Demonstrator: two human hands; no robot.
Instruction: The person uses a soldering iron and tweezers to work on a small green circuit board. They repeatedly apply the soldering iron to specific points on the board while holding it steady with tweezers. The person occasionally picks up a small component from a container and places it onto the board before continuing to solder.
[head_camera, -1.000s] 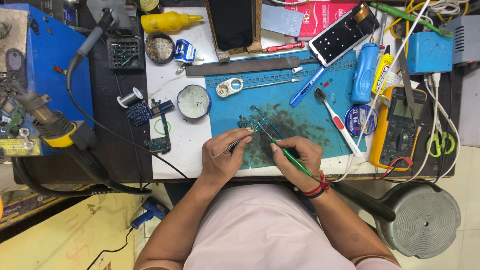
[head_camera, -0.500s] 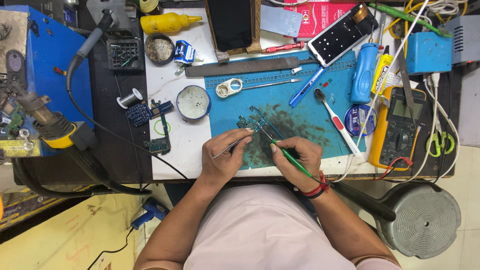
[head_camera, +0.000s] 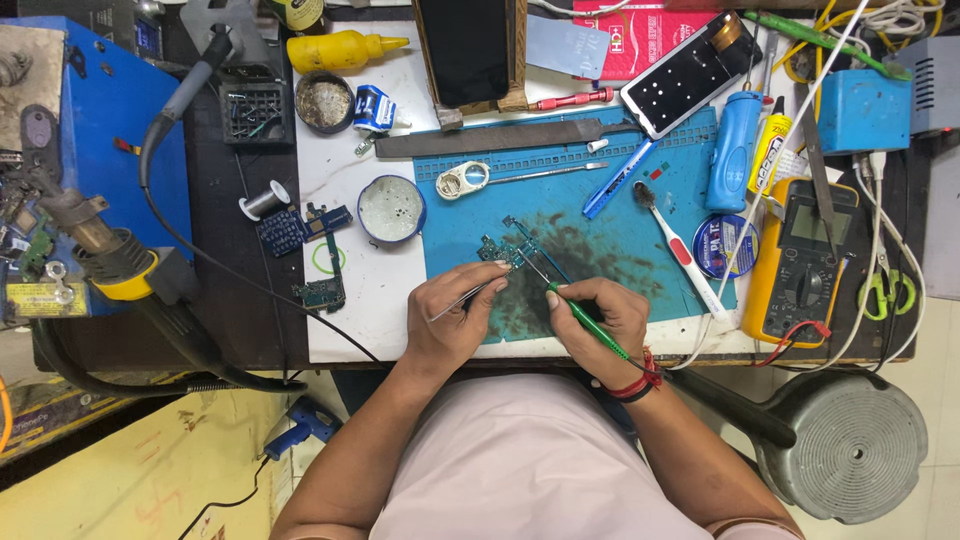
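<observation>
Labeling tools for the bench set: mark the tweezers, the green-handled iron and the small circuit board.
tweezers (head_camera: 468, 297), head view, mid-shaft beside the left hand.
green-handled iron (head_camera: 585, 322), head view, green grip in the right hand.
small circuit board (head_camera: 503, 252), head view, board's middle.

The person wears a pale pink shirt (head_camera: 530, 460) and a red wristband (head_camera: 640, 380) on the right wrist.

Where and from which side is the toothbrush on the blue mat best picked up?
Grip the toothbrush at mid-handle, coming from above. It lies flat and diagonal on the blue mat, bristle head toward the upper left; the long, narrow handle offers two free sides to pinch across.
</observation>
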